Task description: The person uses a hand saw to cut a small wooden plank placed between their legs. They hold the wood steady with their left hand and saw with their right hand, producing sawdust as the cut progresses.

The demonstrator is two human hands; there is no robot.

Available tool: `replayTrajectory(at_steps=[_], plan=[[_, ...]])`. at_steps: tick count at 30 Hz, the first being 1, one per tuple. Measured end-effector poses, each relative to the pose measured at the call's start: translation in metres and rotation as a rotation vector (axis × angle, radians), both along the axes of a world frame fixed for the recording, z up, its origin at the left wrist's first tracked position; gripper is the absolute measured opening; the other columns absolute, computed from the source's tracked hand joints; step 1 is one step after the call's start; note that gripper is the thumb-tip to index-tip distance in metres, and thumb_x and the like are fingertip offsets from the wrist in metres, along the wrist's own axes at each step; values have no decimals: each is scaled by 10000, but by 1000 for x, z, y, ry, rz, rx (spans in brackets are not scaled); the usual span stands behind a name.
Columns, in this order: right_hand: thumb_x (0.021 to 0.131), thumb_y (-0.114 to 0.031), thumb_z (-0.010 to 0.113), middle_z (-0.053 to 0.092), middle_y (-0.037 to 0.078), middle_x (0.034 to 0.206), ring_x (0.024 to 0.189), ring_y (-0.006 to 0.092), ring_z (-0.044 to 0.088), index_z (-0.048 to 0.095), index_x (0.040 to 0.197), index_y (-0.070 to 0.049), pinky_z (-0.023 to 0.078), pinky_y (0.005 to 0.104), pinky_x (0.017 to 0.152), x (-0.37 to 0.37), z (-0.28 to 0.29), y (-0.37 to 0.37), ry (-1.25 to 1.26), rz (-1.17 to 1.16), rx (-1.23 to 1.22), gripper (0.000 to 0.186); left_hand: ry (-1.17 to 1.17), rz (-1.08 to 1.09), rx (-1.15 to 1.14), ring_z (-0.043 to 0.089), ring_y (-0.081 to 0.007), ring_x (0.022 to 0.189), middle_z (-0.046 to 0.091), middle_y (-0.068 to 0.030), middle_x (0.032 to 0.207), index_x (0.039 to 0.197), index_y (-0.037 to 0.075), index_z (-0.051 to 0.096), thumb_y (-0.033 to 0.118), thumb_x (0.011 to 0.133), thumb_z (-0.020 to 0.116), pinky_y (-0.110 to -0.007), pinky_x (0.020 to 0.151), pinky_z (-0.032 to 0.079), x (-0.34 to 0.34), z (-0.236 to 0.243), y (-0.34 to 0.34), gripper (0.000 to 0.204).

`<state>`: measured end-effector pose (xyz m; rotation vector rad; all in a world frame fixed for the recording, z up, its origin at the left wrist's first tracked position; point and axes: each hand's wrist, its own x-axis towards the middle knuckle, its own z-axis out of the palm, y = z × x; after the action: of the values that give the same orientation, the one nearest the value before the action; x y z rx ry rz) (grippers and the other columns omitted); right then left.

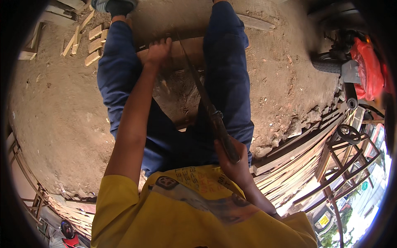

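My left hand presses down on a brown wooden board that lies crosswise between my lower legs, its fingers curled over the top. In my right hand, close to my lap, is the dark handle of a machete. Its long, narrow blade slants away from me and to the left, between my knees. The tip reaches the board just right of my left hand; whether it touches the wood I cannot tell. Some blur lies around the board and the ground below it.
Several short wood blocks and thin sticks lie on the dirt floor at far left. A loose plank is beyond my right leg. Stacked long boards line the right side, near a metal frame and a red plastic bag.
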<state>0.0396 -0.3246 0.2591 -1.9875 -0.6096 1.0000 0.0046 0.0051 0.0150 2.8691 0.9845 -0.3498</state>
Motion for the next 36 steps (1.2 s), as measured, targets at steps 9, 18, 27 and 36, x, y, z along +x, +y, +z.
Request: replayTrajectory(at_steps=[9,18,27,36], plan=[[905,-75,578,507,2,598,576,39,451,603,868,35,374,264,502,-3,-1,7,2,13,-1,118,-288,-33,288,575,-330,1014,553,-126,1101,1212,74,429,182,697,730,-469,855,446,-11,-38,-11,606],[906,-111,602,545,12,608,573,50,455,582,827,19,398,262,516,2,-24,51,7,61,-6,154,-141,9,353,551,-264,1032,565,-100,1076,1187,71,490,263,771,657,-441,880,419,-5,-58,-16,488],[907,-88,591,563,25,637,618,41,492,624,955,42,417,248,537,24,-37,62,37,51,-54,142,-221,46,127,547,-282,1043,555,-112,1122,1221,68,439,195,736,691,-459,888,420,1,-29,-20,561],[907,-103,592,549,28,642,599,47,459,599,872,37,391,271,520,7,-22,29,42,-4,-44,144,-242,46,298,545,-256,1033,563,-95,1094,1210,91,479,157,750,657,-460,843,422,3,-28,-28,497]])
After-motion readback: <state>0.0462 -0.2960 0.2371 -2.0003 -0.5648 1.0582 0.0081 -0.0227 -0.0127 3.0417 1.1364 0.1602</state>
